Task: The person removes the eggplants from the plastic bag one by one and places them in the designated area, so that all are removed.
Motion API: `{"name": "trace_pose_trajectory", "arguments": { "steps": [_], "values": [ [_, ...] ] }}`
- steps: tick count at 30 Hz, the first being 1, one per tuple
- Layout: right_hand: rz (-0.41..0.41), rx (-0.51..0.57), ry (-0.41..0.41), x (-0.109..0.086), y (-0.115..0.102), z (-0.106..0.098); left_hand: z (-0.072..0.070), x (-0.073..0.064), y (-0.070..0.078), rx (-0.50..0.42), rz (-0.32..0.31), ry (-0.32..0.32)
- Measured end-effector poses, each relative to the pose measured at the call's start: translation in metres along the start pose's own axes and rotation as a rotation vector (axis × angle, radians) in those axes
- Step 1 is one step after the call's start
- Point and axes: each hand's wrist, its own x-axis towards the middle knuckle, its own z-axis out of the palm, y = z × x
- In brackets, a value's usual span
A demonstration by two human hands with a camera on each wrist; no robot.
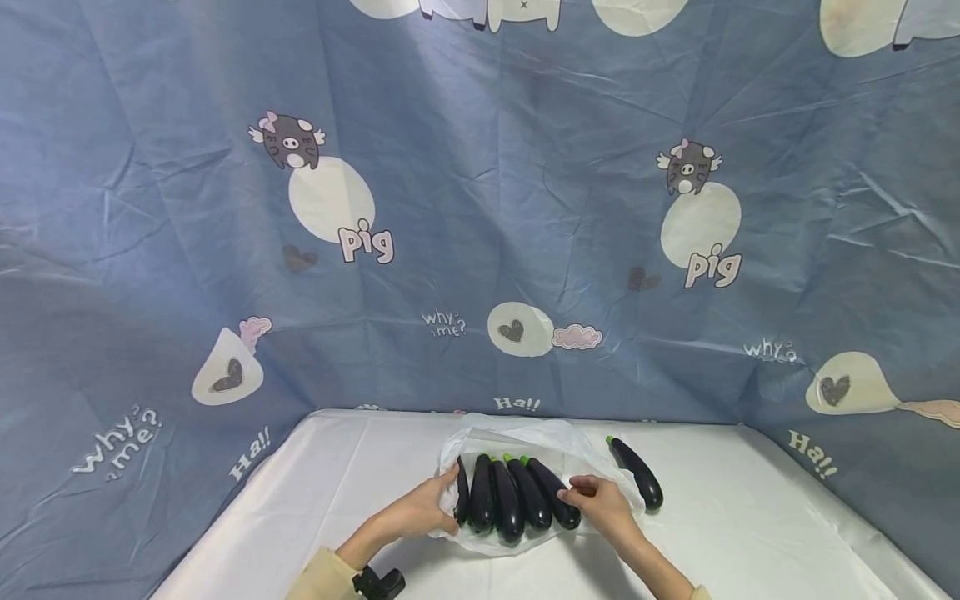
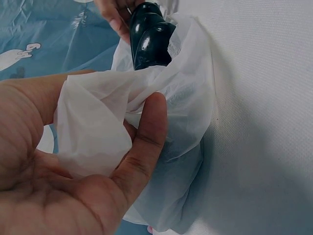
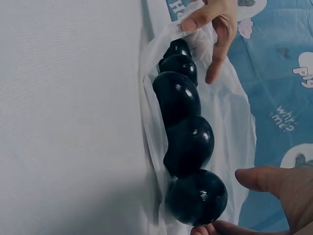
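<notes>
Several dark purple eggplants lie side by side in the mouth of a thin white plastic bag, rounded ends toward me. At the bag's left edge, my left hand holds the film between thumb and fingers, beside the leftmost eggplant. My right hand is at the rightmost eggplant. In the right wrist view, its fingertips are right at that eggplant's rounded end, while the thumb stands apart from it.
One more eggplant lies outside the bag, to the right on the white-covered table. A blue curtain with pig prints hangs behind and along both sides of the table.
</notes>
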Motion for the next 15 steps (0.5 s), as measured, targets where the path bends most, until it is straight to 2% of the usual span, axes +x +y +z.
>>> {"name": "trace_pose_trajectory", "arguments": {
  "steps": [15],
  "values": [
    [0.028,-0.011,-0.068,-0.0002,0.0071,0.0063,-0.0001,0.0003,-0.0015,-0.002,-0.004,-0.008]
  ]
}}
